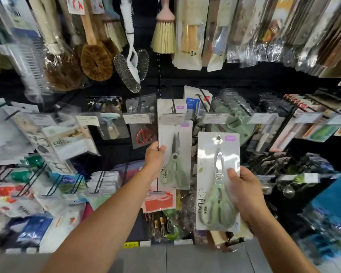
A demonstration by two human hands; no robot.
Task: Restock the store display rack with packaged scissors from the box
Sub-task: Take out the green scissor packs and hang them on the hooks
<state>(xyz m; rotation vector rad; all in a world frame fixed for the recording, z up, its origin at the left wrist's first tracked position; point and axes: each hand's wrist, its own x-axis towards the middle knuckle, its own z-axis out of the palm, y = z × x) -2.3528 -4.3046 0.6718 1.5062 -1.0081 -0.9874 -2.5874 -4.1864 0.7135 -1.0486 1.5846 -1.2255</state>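
Two packs of green-handled scissors on white cards are in the middle of the view. My left hand [155, 156] grips the left edge of one pack [177, 154], which hangs at a black hook [173, 107] on the rack. In front of the rack, my right hand [244, 192] holds a second pack [215, 170] by its right edge, thumb on the front. This pack is upright, lower and nearer to me than the hook. No box is visible.
Red-handled scissors [145, 134] hang just left of the hook. Brushes [96, 58] and long packets hang above. Green items [234, 119] hang to the right, with more hooks and packets on both sides. Grey floor [185, 259] lies below.
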